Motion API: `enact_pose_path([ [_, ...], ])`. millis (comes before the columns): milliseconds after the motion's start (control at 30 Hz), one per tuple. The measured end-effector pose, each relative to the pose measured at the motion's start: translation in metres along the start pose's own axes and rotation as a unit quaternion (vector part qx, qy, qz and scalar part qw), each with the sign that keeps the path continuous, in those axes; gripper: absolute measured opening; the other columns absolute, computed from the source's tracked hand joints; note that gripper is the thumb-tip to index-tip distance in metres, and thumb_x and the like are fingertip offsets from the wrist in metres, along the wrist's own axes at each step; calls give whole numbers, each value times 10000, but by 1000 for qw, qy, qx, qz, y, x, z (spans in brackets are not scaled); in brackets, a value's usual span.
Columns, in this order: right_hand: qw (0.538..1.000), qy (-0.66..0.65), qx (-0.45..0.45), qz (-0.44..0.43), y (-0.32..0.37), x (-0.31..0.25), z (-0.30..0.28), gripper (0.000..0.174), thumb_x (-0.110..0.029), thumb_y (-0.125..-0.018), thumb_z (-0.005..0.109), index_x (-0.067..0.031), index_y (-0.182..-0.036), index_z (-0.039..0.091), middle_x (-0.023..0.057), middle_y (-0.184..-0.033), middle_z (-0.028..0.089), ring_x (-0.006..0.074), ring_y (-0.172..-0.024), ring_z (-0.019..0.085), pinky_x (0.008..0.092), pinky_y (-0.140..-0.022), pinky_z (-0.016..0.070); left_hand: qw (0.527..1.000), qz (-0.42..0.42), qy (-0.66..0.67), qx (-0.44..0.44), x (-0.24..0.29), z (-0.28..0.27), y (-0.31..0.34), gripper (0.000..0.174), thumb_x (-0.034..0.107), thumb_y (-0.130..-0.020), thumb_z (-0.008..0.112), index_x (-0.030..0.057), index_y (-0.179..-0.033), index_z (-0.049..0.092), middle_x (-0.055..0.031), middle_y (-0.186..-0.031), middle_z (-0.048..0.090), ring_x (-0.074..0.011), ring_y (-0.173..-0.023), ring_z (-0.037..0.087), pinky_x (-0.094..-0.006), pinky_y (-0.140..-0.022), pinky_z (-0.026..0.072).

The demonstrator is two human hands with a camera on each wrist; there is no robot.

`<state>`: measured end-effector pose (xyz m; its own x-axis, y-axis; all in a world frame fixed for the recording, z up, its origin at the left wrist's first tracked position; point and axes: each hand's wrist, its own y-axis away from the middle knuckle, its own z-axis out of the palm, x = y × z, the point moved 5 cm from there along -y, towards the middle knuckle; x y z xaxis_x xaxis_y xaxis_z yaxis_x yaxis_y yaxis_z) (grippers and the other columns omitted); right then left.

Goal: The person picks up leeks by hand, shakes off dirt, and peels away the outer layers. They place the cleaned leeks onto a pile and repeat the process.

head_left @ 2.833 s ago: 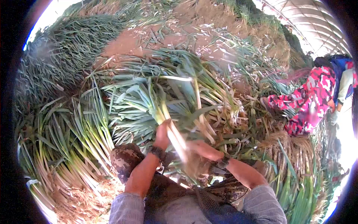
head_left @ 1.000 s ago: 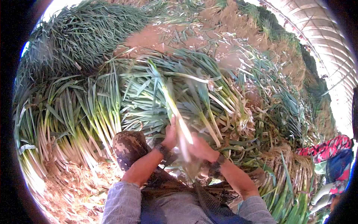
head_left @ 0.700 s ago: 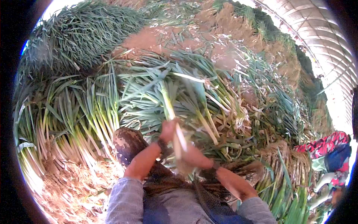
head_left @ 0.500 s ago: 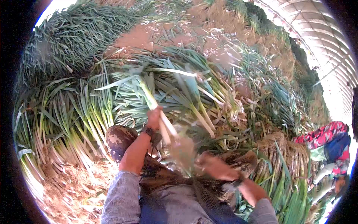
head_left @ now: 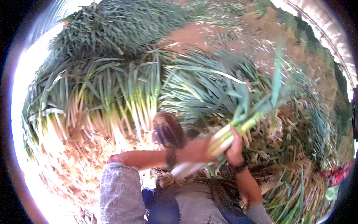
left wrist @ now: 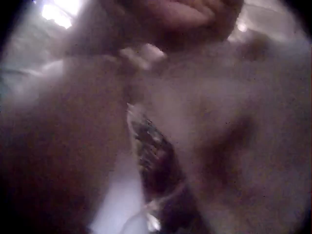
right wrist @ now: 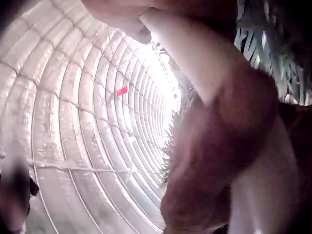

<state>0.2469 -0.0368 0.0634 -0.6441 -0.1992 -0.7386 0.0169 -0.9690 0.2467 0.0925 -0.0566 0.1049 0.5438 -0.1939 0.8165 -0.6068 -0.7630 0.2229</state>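
The one label-like mark is a small red patch (right wrist: 122, 91) on the ribbed pale roof (right wrist: 58, 122), at 11 o'clock in the right wrist view; it is too small to tell whether it bears writing. In the head view a few leeks (head_left: 225, 135) lie slanted across the person's lap, at 4 o'clock from the centre, leaves towards 2 o'clock and pale stalks towards 8 o'clock. The right hand (head_left: 234, 147) grips them where white turns green, thumb laid along the near side and fingers curled behind. The left hand (head_left: 192, 150) reaches in from 8 o'clock to the pale stalks; its fingers are blurred and partly covered, so I cannot tell how far they are bent or whether they hold anything. The left wrist view is too blurred to settle it. A knee (head_left: 167, 128) sits just beside that hand at 10 o'clock, limiting room there. Standing leeks (head_left: 108, 100) make an edge at 9 to 10 o'clock, with a dark green heap (head_left: 119, 31) at 11 o'clock. Loose leaves (head_left: 197, 89) lie at 1 o'clock, just short of a patch of reddish soil (head_left: 194, 35) at 12 o'clock
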Motion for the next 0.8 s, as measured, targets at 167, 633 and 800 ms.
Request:
enact_pose_path([
  [167,997,19,43,-65,32,-21,31,360,-207,-923,573,5,-1201,485,99,-1002,575,215,-966,591,366,-841,505,994,40,85,62,-19,32,59,676,318,-832,720,-56,-1256,348,-242,-1027,626,-318,-885,660,-390,-754,557],
  [633,797,521,-292,-91,-69,-6,125,390,-154,-863,679,33,-1187,565,133,-1062,662,206,-1021,620,335,-915,478,807,101,218,540,-197,-334,54,628,329,-721,824,-6,-1144,504,-164,-1085,631,-245,-898,662,-402,-773,597],
  [800,730,648,-213,39,-66,37,-57,489,-320,-889,659,28,-1216,553,181,-972,682,248,-890,661,409,-773,517,744,-287,107,594,-522,-296,124,668,386,-618,824,-31,-1074,568,-201,-994,683,-293,-881,656,-413,-812,515],
])
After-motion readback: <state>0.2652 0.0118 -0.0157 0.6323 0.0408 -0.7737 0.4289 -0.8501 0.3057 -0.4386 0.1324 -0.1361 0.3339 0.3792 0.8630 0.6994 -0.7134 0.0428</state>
